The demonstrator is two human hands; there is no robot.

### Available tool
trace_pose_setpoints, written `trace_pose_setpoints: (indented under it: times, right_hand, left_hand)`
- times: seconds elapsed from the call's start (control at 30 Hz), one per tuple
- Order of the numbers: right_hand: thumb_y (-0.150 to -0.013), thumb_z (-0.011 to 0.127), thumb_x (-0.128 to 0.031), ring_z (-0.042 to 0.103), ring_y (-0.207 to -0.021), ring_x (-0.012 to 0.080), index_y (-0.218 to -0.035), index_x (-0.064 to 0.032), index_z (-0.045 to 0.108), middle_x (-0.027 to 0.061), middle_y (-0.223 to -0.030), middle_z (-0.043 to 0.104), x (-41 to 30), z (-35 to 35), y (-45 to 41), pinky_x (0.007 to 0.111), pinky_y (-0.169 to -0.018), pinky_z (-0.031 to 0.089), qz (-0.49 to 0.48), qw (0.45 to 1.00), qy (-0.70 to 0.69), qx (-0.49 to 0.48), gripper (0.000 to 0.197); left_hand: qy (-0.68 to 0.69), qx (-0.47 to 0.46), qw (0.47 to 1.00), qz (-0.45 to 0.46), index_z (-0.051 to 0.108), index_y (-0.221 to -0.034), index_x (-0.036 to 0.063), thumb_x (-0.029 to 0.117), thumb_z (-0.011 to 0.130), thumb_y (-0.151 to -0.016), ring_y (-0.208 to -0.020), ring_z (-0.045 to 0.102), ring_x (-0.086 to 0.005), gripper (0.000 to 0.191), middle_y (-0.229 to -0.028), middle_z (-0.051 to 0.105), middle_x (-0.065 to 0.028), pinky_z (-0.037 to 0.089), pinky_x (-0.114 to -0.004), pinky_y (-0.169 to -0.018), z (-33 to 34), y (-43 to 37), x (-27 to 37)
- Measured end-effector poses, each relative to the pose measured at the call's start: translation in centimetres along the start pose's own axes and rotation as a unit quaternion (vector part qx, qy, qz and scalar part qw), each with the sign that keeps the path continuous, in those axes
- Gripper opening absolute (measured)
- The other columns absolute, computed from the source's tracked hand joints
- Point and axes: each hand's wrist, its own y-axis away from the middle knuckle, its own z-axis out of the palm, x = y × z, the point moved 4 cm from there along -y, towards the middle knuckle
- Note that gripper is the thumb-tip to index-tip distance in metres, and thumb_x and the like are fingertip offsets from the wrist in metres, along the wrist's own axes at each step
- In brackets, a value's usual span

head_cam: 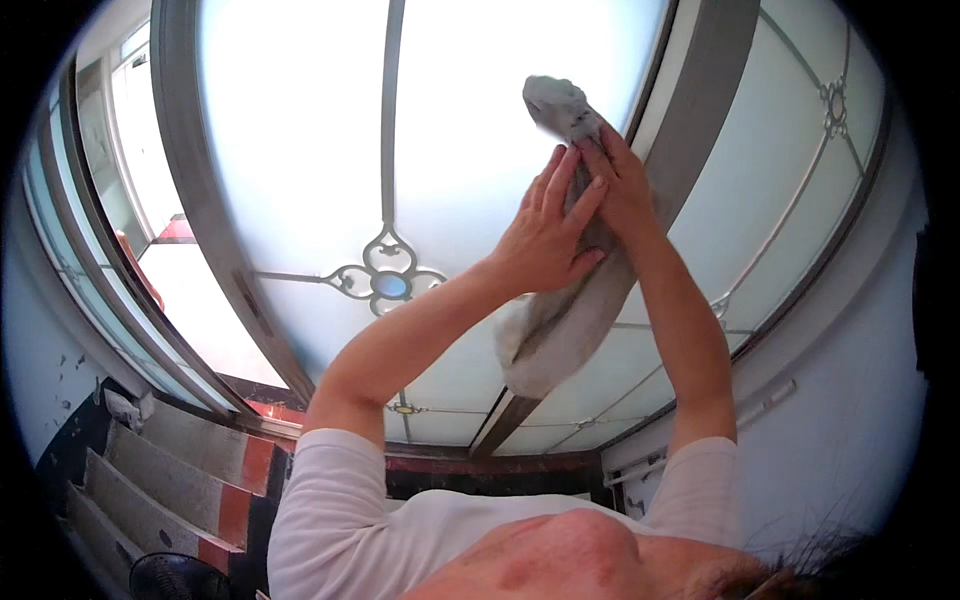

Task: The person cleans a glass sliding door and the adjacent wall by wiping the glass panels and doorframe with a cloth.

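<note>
A damp-looking grey cloth [577, 330] is raised in front of me, its upper end bunched and its lower part hanging in a long folded loop. My right hand [625, 180] grips it just below the bunched end. Lower and to the left, my left hand [551, 225] lies around the same cloth, thumb and fingers spread along it. Part of the cloth is hidden behind both hands. Behind it stands a frosted glass door panel [300, 150] with a grey frame and a metal flower ornament [390, 283]. Whether the cloth touches the door, I cannot tell.
On the left a gap between panels shows a bright room with a white floor [202, 300]. Concrete steps [169, 480] with red and black edges descend at lower left, a dark shoe [178, 576] near them. To the right are another frosted panel [750, 225] and a pale wall [832, 420].
</note>
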Motion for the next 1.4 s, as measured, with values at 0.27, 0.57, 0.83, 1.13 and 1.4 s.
trace_pose_setpoints:
  times: [0.27,0.57,0.83,1.13,1.4]
  right_hand:
    - [-0.091,0.046,-0.036,0.03,-0.129,0.0281,-0.138,-0.0011,0.021,0.0176,-0.139,0.03,1.5,-3.8,1.8,0.035,-0.103,0.029,-0.067,0.996,-0.058,-0.025,0.063]
    - [-0.092,0.038,-0.036,0.023,-0.13,0.0383,-0.136,-0.0038,0.03,0.0182,-0.141,0.026,-0.9,-7.9,1.6,0.049,-0.105,0.018,-0.448,0.835,0.288,0.14,0.055]
    - [-0.091,0.028,-0.052,0.018,-0.133,0.0355,-0.138,-0.0142,0.029,0.0118,-0.146,0.018,1.2,-5.7,-2.4,0.055,-0.105,0.012,-0.301,0.76,0.537,0.209,0.06]
    - [-0.093,0.035,-0.042,0.022,-0.132,0.0329,-0.135,-0.014,0.036,0.0131,-0.144,0.024,0.2,-6.3,-2.1,0.051,-0.105,0.017,-0.317,0.74,0.56,0.195,0.051]
    - [-0.091,0.042,-0.041,0.018,-0.133,0.035,-0.137,-0.0168,0.033,0.0142,-0.145,0.02,0.4,-4.7,-2.8,0.049,-0.105,0.017,-0.328,0.753,0.539,0.188,0.052]
  left_hand:
    - [-0.154,0.031,0.986,0.056,0.032,-0.132,0.0066,0.026,0.066,-0.071,-0.129,0.014,-0.0475,0.072,-0.138,0.013,-0.0283,0.018,-0.058,-0.102,3.5,-4.7,-1.1]
    - [-0.324,0.086,0.93,0.15,0.049,-0.121,0.0029,0.019,0.051,-0.083,-0.131,0.024,-0.0347,0.042,-0.138,0.029,-0.0202,0.024,-0.05,-0.105,2.0,-15.0,-2.7]
    - [-0.437,0.189,0.85,0.224,0.053,-0.11,-0.0008,0.012,0.049,-0.078,-0.116,0.043,-0.0265,0.034,-0.122,0.048,-0.0147,0.036,-0.037,-0.097,-8.6,-21.5,-5.0]
    - [-0.578,0.226,0.784,-0.014,0.042,-0.125,-0.0017,0.002,0.037,-0.079,-0.116,0.041,-0.0373,0.046,-0.125,0.044,-0.0246,0.03,-0.04,-0.102,-35.8,-15.7,-18.3]
    - [-0.316,0.095,0.943,0.028,0.052,-0.111,0.0008,0.009,0.047,-0.08,-0.111,0.046,-0.0262,0.032,-0.118,0.05,-0.0153,0.037,-0.034,-0.095,-27.3,-11.4,-15.7]
